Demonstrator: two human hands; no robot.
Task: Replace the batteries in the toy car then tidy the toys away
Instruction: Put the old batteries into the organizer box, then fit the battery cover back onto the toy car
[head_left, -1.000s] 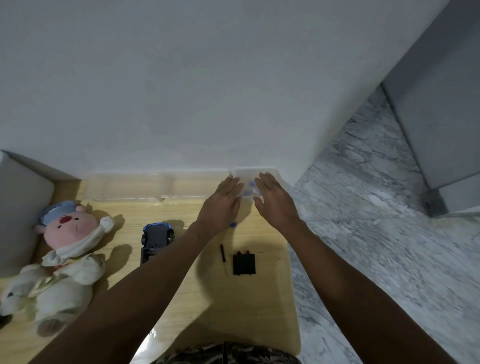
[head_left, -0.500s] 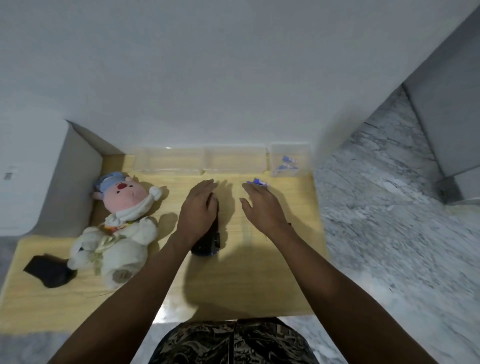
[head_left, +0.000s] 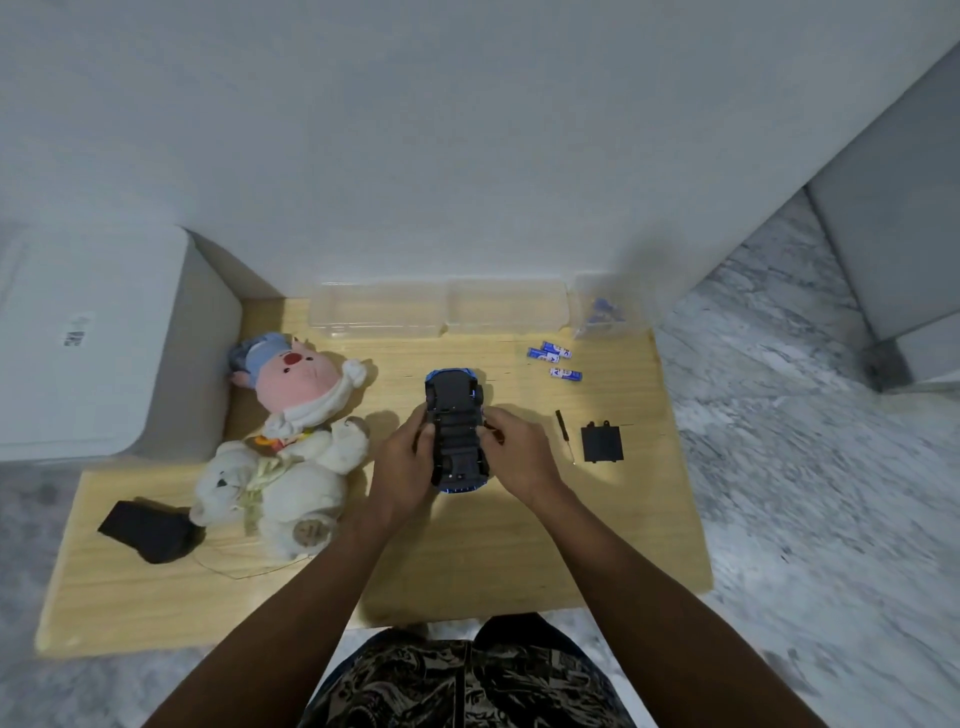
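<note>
The blue toy car (head_left: 455, 422) lies upside down mid-table, its black underside up. My left hand (head_left: 406, 465) grips its left side and my right hand (head_left: 519, 454) grips its right side. Three blue batteries (head_left: 553, 358) lie loose on the wood to the upper right. A small black screwdriver (head_left: 565, 435) and the black battery cover (head_left: 601, 442) rest to the right of my right hand. A small clear box (head_left: 608, 309) at the back right holds more blue batteries. Two plush toys (head_left: 291, 436) lie at the left.
A low wooden table (head_left: 467, 561) stands against a white wall. Two clear boxes (head_left: 441, 309) sit along its back edge. A black pouch (head_left: 148, 530) lies at the front left. A white appliance (head_left: 98, 338) stands at the left; marble floor lies to the right.
My hands left the clear battery box at the back right and came to the car. The car now sits upside down between both hands, and three batteries lie loose on the table.
</note>
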